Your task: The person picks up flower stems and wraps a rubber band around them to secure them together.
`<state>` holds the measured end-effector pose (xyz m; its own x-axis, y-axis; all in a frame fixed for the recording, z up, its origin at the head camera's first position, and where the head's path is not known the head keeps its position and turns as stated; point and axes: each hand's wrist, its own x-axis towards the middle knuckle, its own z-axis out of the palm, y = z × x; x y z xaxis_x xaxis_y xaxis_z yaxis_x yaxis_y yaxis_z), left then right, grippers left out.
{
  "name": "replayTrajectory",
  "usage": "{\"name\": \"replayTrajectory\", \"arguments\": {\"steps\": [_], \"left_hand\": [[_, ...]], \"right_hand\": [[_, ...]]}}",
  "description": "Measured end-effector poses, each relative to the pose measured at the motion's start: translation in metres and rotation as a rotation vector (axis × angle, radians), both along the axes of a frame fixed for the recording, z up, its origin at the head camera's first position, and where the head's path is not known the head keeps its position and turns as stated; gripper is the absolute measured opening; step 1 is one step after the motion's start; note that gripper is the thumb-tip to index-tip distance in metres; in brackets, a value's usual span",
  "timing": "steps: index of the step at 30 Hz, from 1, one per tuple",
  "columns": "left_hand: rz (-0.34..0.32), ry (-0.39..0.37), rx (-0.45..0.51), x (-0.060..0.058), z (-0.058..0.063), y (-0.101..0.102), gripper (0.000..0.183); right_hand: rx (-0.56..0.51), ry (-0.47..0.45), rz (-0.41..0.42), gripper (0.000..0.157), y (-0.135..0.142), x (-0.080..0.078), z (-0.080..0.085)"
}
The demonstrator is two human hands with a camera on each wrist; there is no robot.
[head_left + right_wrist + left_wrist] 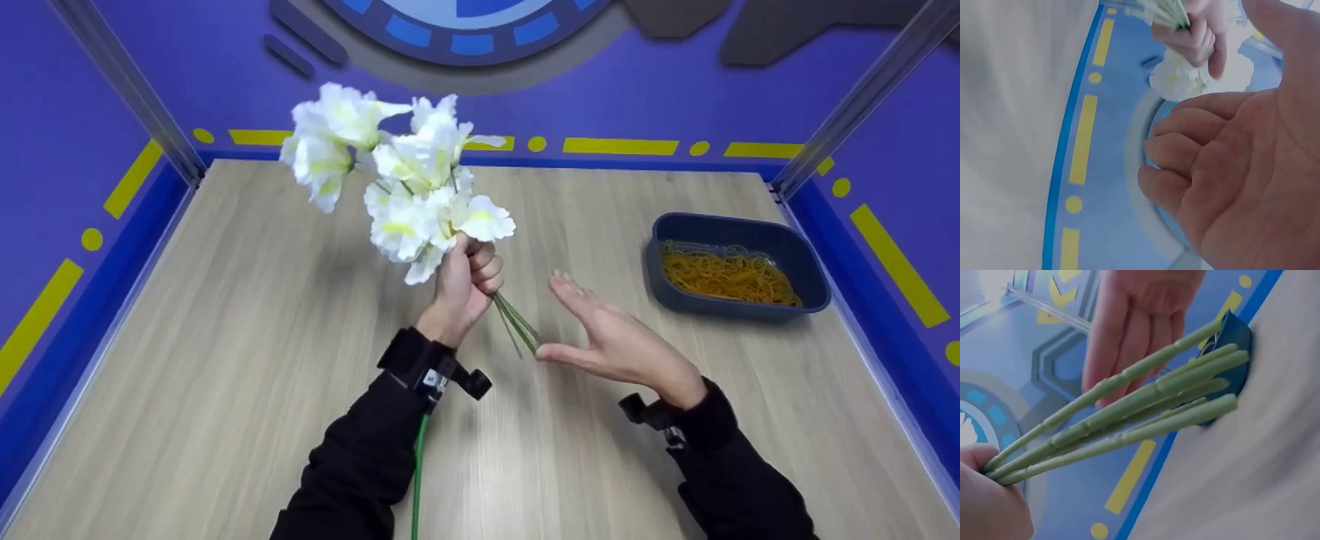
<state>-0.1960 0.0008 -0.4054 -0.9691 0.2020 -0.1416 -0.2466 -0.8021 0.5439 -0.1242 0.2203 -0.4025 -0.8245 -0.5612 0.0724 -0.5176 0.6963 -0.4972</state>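
My left hand (pixel 469 281) grips a bunch of white artificial flowers (pixel 412 172) by the stems, just below the blooms. The ruffled petals have yellow-green centres and lean up to the left. Several green stems (pixel 1145 399) stick out below the fist, their cut ends spread apart in the left wrist view. To the right of these ends, my right hand (pixel 626 341) is held with its fingers extended and the thumb apart, holding nothing. Its palm and relaxed fingers (pixel 1176 152) fill much of the right wrist view. Whether the thumb touches a stem I cannot tell.
A dark blue-grey plastic box (pixel 667 296) with a heap of yellow-orange rubber bands (pixel 727 277) in it stands at the right of the wooden table (pixel 225 337). Blue-purple printed panels (pixel 600 112) wall the back and sides. A green cable (pixel 419 480) runs from the left wrist.
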Motion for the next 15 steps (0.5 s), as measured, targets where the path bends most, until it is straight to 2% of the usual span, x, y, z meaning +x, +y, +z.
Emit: {"name": "replayTrajectory", "arguments": {"steps": [3, 6, 7, 9, 11, 12, 15], "left_hand": [[0.031, 0.028, 0.052, 0.01, 0.0, 0.007, 0.04], [0.042, 0.044, 0.102, 0.017, 0.0, 0.012, 0.037], [0.041, 0.047, 0.114, 0.019, 0.001, 0.013, 0.037], [0.044, 0.058, 0.138, 0.023, 0.001, 0.015, 0.037], [0.045, 0.082, 0.159, 0.027, 0.0, 0.016, 0.037], [0.045, 0.102, 0.163, 0.028, 0.0, 0.016, 0.036], [0.039, 0.162, 0.171, 0.03, -0.002, 0.014, 0.035]], "right_hand": [[-0.014, 0.016, 0.022, 0.102, -0.015, -0.002, 0.0], [-0.035, 0.039, 0.017, 0.095, -0.028, -0.005, -0.003], [-0.049, 0.046, 0.01, 0.087, -0.032, -0.006, -0.004], [-0.081, 0.046, -0.01, 0.059, -0.039, -0.007, -0.008], [-0.122, 0.008, -0.018, 0.031, -0.045, -0.007, -0.011], [-0.131, 0.002, -0.022, 0.022, -0.047, -0.007, -0.013], [-0.14, -0.01, -0.016, 0.023, -0.051, -0.007, -0.017]]}}
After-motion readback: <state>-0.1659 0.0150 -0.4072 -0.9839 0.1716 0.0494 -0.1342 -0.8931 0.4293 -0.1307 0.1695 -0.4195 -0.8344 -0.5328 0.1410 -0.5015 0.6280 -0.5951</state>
